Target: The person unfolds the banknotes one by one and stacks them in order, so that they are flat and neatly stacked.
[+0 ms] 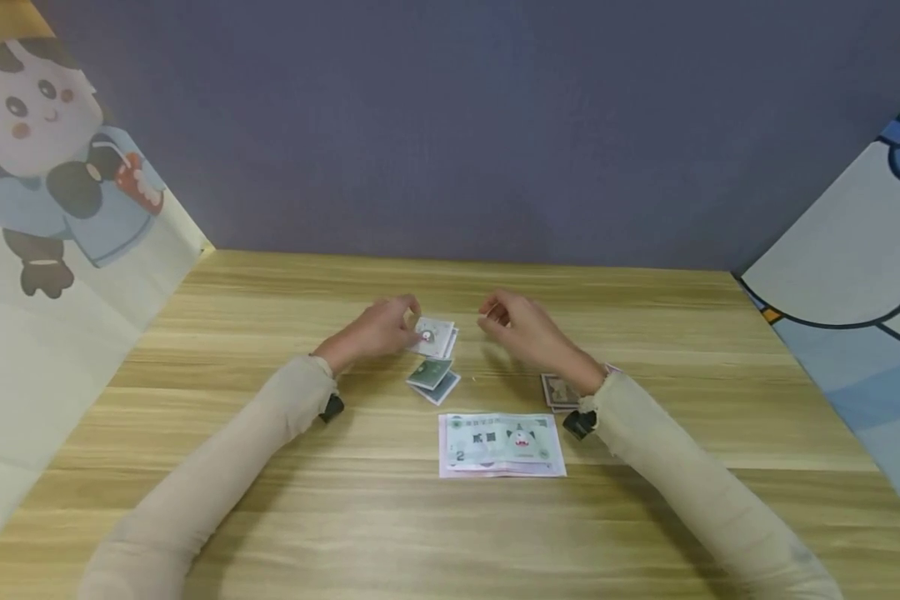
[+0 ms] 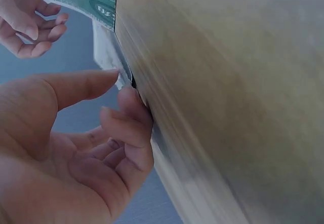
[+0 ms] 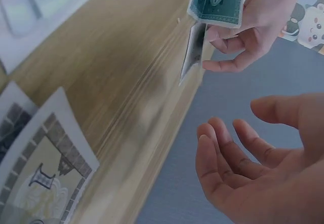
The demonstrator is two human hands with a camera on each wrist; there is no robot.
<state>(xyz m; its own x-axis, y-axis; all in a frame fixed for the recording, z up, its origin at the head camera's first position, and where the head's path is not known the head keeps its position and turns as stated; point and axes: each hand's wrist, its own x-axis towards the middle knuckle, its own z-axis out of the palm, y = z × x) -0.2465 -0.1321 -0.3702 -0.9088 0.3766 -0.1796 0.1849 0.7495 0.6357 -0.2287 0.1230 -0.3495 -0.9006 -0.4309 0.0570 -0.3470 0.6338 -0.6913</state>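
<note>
A folded grey-white play banknote (image 1: 434,337) lies at the back middle of the table. My left hand (image 1: 378,329) pinches its left edge between thumb and forefinger; in the left wrist view the note is mostly hidden behind that hand's fingertips (image 2: 124,77). Just in front of it sits a folded green play banknote (image 1: 429,372), its flap raised, seen side-on in the right wrist view. My right hand (image 1: 525,329) hovers to the right with loosely bent fingers and nothing between them. Below the right wrist is a folded brown play banknote (image 1: 560,392), partly covered by the arm.
Flat play banknotes (image 1: 502,446) lie stacked nearer the front, a green one marked 2 over a pinkish one. A dark blue-grey panel (image 1: 450,133) rises behind the wooden table (image 1: 390,525). Cartoon-printed walls stand at left and right.
</note>
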